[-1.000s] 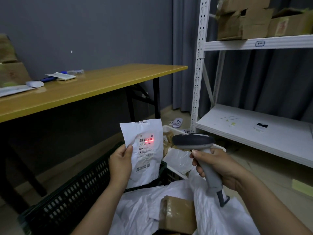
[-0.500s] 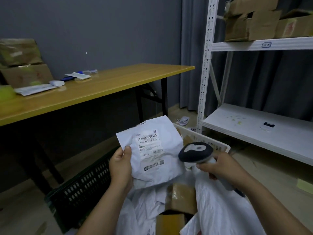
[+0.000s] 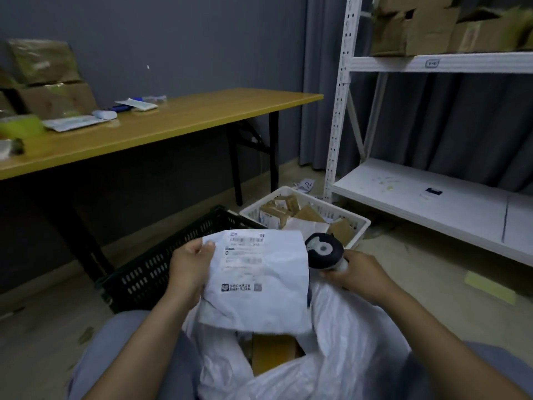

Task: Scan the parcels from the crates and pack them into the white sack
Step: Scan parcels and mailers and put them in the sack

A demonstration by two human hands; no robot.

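Observation:
My left hand [image 3: 189, 265] grips the left edge of a white mailer parcel [image 3: 259, 281], label side up, held over the open mouth of the white sack [image 3: 346, 336] between my knees. Brown parcels [image 3: 272, 352] lie inside the sack. My right hand [image 3: 359, 274] holds the barcode scanner [image 3: 324, 251] just right of the parcel, its dark head turned up toward me. A black crate [image 3: 161, 264] stands left of the sack. Behind it sits a white crate [image 3: 357, 223] holding several brown and white parcels.
A yellow table [image 3: 173, 125] with boxes, papers and a mouse stretches along the left. A white metal shelf rack [image 3: 432, 197] stands on the right, cardboard boxes [image 3: 418, 24] on its upper shelf. Paper scraps lie on the floor.
The scanner's red beam has gone off the label. My left hand has lowered the parcel and tipped it flat over the sack, while my right hand has swung the scanner down beside it.

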